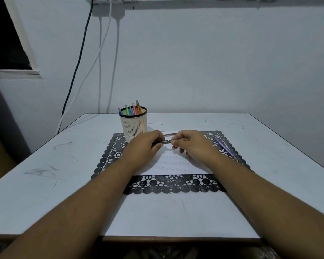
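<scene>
Grips one end of the pen [166, 141] with the left hand [144, 146], fingers curled. Pinches the other end with the right hand [193, 144], fingertips closed, above the paper [176, 165].

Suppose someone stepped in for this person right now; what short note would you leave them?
Left hand and right hand each pinch one end of a dark pen, held above the paper.
The paper lies on the black lace mat and bears rows of small marks.
A purple pen lies on the mat to the right; coloured pens stand in the cup.
Probably left: finish handling this pen, then deal with the purple one.
</scene>
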Motion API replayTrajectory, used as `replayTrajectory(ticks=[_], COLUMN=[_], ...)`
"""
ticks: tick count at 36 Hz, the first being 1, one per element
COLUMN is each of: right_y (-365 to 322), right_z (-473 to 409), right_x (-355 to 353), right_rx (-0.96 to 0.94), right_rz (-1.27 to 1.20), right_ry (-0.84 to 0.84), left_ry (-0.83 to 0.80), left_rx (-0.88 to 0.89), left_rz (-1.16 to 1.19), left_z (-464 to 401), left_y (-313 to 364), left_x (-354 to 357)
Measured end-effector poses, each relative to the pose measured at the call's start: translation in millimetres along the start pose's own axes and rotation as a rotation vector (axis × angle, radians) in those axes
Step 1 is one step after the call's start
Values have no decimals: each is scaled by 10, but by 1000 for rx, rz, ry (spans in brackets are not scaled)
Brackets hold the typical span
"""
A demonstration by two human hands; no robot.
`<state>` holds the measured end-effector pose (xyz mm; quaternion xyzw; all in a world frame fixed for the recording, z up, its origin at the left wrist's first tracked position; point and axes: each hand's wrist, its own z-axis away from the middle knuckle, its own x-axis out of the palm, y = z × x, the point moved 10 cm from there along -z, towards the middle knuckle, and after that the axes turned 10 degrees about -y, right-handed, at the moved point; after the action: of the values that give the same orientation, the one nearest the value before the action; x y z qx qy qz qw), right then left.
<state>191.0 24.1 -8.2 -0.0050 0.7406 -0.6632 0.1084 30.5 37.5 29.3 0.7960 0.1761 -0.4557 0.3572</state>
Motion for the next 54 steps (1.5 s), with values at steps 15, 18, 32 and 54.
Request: replayTrajectory(ticks=[15, 18, 32, 54], right_y=[-49, -98, 3, 24], right_z=[18, 15, -82, -124], right_x=[-106, -155, -197, -192], right_rx=[2, -9, 21, 10], right_rz=[182, 260, 504, 725], right_ry=[48, 78, 129, 115], left_ry=[-14, -15, -16, -19], left_rx=[-9, -26, -73, -185], left_rz=[-1, -1, -28, 80], left_z=[-11, -22, -21, -7], left_y=[0, -34, -204, -452], left_x=[19, 27, 30, 22])
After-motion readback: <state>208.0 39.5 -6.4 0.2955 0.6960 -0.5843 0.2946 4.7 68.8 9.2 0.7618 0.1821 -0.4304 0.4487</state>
